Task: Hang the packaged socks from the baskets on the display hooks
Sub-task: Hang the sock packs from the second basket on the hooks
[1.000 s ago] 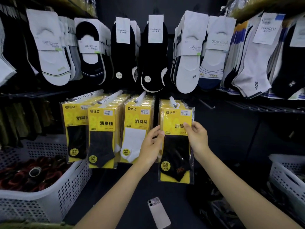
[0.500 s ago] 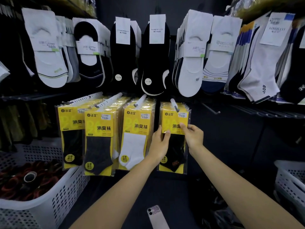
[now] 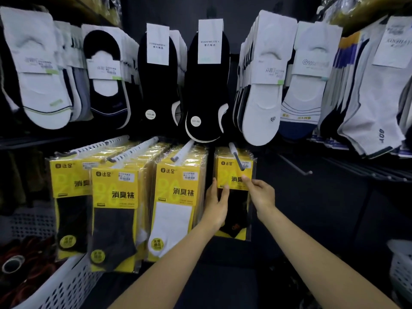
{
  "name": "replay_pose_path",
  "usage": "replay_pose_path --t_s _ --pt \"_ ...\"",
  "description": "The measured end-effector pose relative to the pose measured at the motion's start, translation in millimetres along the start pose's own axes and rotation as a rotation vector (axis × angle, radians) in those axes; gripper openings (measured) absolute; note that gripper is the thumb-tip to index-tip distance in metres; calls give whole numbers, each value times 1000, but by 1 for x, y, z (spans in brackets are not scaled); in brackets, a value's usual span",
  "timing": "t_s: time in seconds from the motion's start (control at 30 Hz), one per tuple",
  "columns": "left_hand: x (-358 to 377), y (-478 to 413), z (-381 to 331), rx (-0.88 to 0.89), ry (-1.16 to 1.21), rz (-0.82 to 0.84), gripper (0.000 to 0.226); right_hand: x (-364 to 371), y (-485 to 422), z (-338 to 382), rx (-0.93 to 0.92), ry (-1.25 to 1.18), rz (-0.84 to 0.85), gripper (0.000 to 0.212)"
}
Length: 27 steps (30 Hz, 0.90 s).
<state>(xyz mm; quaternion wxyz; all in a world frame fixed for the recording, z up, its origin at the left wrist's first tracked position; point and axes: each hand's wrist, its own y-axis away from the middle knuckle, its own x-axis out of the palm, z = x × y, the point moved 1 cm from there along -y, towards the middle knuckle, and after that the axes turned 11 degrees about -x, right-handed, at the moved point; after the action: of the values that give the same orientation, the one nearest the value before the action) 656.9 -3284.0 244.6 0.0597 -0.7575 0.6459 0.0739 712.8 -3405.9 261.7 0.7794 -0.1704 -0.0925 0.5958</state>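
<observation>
Two bare hands meet on one flat, clear-plastic sock pack [image 3: 229, 172] with a yellow card header and a black sock inside. It hangs face-on directly under the white rod-shaped display hook [image 3: 235, 153], the rightmost of four in the lower row. The hook's tip shows in front of the header, so I judge the pack is already threaded on it. Just below and left of the hook, the left hand [image 3: 215, 206] lays its thumb on the card front and its straight fingers along the pack's left edge, apparently pinching that edge. Just below and right of the hook, the right hand [image 3: 262, 194] pinches the right edge, forefinger on the front and the other fingers curled. The hook's long axis runs from the back wall out toward the viewer, while the pack's long axis hangs straight down from it. The coming move is therefore likely a push away from the fingers, back along the rod. The right hand is nearer the hook's tip. Left of the hook hang three fuller rows of like yellow packs [image 3: 176, 190], and far below-left of it stands a white perforated plastic basket [image 3: 66, 286].
</observation>
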Motion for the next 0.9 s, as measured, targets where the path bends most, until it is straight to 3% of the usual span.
replay_pose_path --t_s 0.23,0.33,0.43,0.57,0.77,0.9 --pt "0 49 55 42 -116 19 65 -37 76 -31 2 3 59 36" --pt "-5 92 106 -22 -215 87 69 -55 138 -65 67 47 147 29" --pt "-21 141 169 -163 -354 149 70 -70 203 -106 243 139 294 25" --pt "-45 212 252 -426 -432 112 66 -93 289 -165 516 325 469 36" --pt "-75 278 342 -636 -464 39 59 -124 369 -211 800 445 454 52" --pt "-81 290 389 -951 -463 14 69 -131 391 -225 945 446 498 71"
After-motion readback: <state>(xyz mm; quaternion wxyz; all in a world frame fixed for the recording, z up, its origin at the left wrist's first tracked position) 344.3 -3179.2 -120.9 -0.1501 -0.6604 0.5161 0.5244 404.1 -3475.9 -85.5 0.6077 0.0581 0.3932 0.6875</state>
